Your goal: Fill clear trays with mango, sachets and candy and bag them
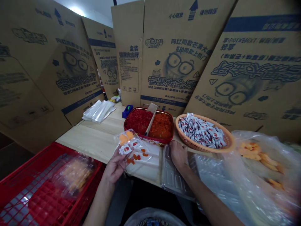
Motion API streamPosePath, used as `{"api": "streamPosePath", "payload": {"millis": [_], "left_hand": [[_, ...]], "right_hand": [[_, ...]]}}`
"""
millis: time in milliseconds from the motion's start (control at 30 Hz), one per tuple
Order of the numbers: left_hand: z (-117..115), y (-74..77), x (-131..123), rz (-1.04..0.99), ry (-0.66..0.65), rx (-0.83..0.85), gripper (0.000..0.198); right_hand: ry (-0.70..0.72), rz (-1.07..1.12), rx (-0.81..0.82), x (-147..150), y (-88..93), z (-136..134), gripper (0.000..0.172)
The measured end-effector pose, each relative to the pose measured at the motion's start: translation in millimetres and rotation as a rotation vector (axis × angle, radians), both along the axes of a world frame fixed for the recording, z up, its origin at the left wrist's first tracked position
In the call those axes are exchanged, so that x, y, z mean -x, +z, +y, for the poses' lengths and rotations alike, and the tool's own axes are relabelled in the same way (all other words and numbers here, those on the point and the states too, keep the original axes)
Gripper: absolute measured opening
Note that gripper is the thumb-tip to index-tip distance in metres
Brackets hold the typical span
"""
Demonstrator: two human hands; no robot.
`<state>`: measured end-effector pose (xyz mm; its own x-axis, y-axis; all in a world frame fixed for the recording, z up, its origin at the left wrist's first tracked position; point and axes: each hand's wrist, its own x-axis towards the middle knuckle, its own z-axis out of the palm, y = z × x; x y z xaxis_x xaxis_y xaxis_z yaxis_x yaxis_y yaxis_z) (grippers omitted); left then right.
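My left hand (115,165) is closed on the near edge of a clear plastic tray (143,147), tilted above the table. The tray carries two white sachets (125,149) with red print, orange gummy-like pieces (123,139) and several small orange-red bits (136,157). My right hand (178,154) rests at the far end of a stack of clear plastic trays (168,171), its fingers curled and their tips hidden. Just beyond it stands a red-rimmed container (172,128) of red pieces (138,121) and orange pieces (162,125), split by a cardboard divider (151,117).
An orange basket (231,142) full of sachets stands at the back right, near a clear bag (265,175) of orange pieces. Plastic bags (98,110) and a blue tape dispenser (127,111) lie behind. A red crate (94,185) is at left; cardboard boxes (174,40) wall the back.
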<state>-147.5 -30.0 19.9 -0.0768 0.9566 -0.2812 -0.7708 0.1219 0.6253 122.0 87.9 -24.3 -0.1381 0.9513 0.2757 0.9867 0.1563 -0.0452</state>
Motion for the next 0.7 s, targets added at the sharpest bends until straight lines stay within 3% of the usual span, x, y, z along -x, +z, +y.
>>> {"api": "streamPosePath", "payload": {"millis": [267,367,467,567,700], "left_hand": [[-2.6,-8.2,3.5,-0.042,-0.007,-0.005,0.064],[-3.9,-11.1,4.0,-0.075,-0.001,0.010,0.065],[-4.3,-14.6,2.6,-0.112,-0.002,0.018,0.065],[-4.0,-16.9,-3.1,-0.160,-0.034,-0.003,0.064],[-5.0,-17.3,-19.2,-0.189,-0.103,-0.033,0.058]], "right_hand": [[-0.014,0.142,-0.149,-1.9,-0.3,3.7,0.031],[0.040,0.262,-0.199,-6.6,7.1,6.7,0.036],[0.166,0.518,-0.178,-3.8,30.1,3.1,0.037],[0.271,0.744,-0.053,18.2,65.0,-4.9,0.034],[0.372,0.622,0.164,77.2,103.2,-13.2,0.031]]}}
